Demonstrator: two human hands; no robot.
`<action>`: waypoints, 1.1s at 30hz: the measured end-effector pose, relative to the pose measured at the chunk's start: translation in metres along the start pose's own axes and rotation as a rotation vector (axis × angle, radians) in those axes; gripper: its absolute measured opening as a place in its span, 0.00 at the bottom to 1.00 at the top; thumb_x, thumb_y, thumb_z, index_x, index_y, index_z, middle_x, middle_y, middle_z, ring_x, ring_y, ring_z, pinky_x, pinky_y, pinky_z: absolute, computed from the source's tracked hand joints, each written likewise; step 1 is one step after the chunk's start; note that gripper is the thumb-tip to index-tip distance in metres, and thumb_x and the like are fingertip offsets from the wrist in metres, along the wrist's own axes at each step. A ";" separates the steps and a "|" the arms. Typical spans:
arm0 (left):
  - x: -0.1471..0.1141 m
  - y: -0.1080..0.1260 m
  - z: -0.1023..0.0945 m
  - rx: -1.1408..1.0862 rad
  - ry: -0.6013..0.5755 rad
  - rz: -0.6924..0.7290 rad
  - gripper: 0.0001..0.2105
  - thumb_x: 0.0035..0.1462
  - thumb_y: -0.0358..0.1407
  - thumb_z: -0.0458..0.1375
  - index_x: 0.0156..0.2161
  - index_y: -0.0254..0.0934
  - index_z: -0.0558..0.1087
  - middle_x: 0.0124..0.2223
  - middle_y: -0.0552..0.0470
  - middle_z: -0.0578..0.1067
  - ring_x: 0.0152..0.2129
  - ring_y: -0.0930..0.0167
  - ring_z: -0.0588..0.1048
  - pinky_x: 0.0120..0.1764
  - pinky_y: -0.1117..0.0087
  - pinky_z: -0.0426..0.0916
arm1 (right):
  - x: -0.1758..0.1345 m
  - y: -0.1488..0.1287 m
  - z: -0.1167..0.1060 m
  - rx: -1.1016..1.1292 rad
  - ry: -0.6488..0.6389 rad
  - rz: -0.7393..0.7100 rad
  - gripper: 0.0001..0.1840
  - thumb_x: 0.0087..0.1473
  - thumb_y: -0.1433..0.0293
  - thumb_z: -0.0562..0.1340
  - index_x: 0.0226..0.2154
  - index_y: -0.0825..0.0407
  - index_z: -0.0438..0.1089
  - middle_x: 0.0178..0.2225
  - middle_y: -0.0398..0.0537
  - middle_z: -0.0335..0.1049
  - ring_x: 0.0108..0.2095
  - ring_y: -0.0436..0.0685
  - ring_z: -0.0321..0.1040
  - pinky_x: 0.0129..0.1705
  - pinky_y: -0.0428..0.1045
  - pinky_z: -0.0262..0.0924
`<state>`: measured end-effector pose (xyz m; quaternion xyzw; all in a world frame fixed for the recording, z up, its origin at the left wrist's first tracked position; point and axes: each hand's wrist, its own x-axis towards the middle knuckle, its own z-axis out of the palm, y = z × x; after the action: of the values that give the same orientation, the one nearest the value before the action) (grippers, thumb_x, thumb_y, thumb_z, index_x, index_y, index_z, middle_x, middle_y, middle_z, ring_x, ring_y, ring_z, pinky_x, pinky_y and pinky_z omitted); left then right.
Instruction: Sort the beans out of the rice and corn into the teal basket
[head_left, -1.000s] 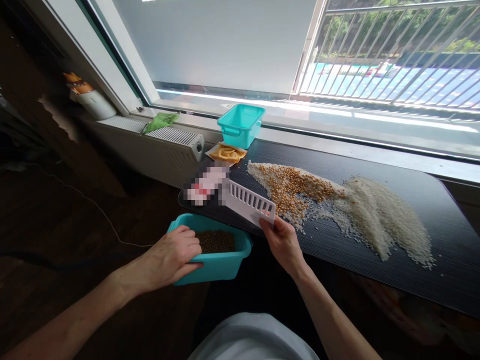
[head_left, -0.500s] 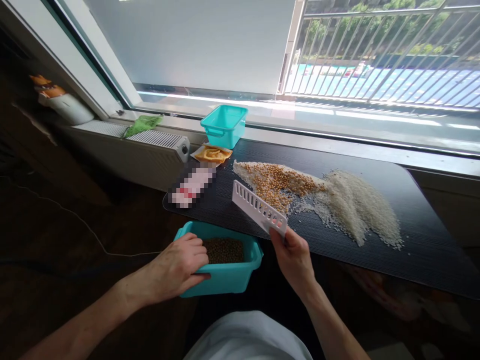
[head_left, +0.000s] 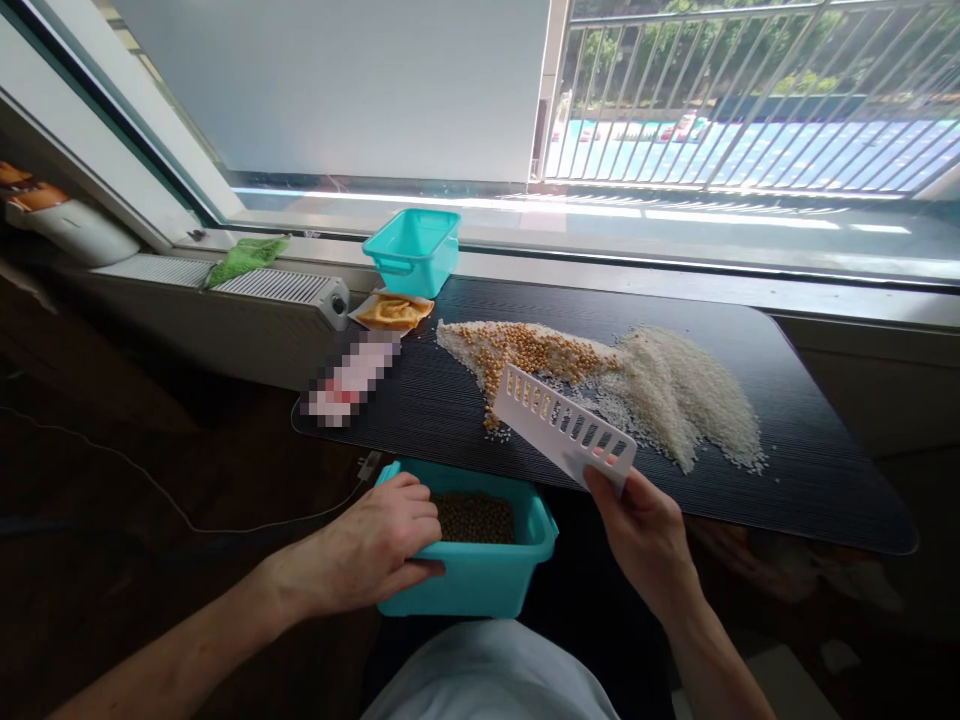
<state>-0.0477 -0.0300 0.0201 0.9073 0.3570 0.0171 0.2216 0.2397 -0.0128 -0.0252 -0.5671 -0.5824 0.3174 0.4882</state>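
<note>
My left hand [head_left: 394, 540] grips the near left rim of a teal plastic bin [head_left: 465, 580], its fingers over the edge and its thumb outside. Small brownish-green beans or peas [head_left: 476, 518] cover the bin's bottom. In my right hand [head_left: 641, 530] is a white slotted plastic strip [head_left: 566, 425], held by its right end and tilted above the table's front edge. Behind the strip spreads a heap of yellow beans [head_left: 525, 347] mixed with white grains, and the strip hides part of it. To the right lies a larger heap of white rice-like grains [head_left: 690, 395].
A second teal bin [head_left: 416, 255] stands at the back of the black table [head_left: 817, 480]. Near it lie an orange-yellow cloth or packet [head_left: 394, 310] and a blurred pinkish item [head_left: 352, 380]. A radiator [head_left: 255, 315] with a green cloth [head_left: 247, 260] flanks the left side, below the window.
The view has turned slightly right. My right hand has moved the strip rightward along the table's front edge. The bin under my left hand has also shifted right relative to the table.
</note>
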 end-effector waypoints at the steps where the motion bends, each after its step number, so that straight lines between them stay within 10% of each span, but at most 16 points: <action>1: 0.001 0.000 0.000 -0.001 0.000 0.001 0.10 0.57 0.31 0.62 0.26 0.37 0.67 0.28 0.55 0.71 0.30 0.69 0.68 0.40 0.67 0.60 | 0.000 -0.001 0.000 0.011 -0.012 0.000 0.14 0.54 0.66 0.63 0.42 0.49 0.79 0.39 0.46 0.81 0.38 0.62 0.78 0.42 0.53 0.72; 21: 0.002 -0.004 -0.001 -0.011 0.009 0.013 0.10 0.59 0.34 0.61 0.27 0.37 0.68 0.28 0.54 0.73 0.30 0.69 0.68 0.41 0.66 0.59 | 0.003 -0.009 -0.004 0.105 -0.063 0.072 0.15 0.52 0.61 0.65 0.41 0.49 0.80 0.40 0.47 0.81 0.42 0.64 0.78 0.46 0.56 0.72; 33: -0.002 -0.004 -0.002 0.004 0.021 0.024 0.09 0.58 0.34 0.63 0.28 0.37 0.69 0.29 0.54 0.73 0.30 0.69 0.69 0.41 0.66 0.60 | 0.005 -0.005 0.016 0.152 -0.325 0.039 0.16 0.58 0.59 0.61 0.43 0.49 0.79 0.39 0.45 0.81 0.40 0.60 0.76 0.43 0.52 0.71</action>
<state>-0.0520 -0.0282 0.0212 0.9116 0.3485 0.0286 0.2160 0.2238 -0.0059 -0.0245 -0.4811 -0.6169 0.4573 0.4228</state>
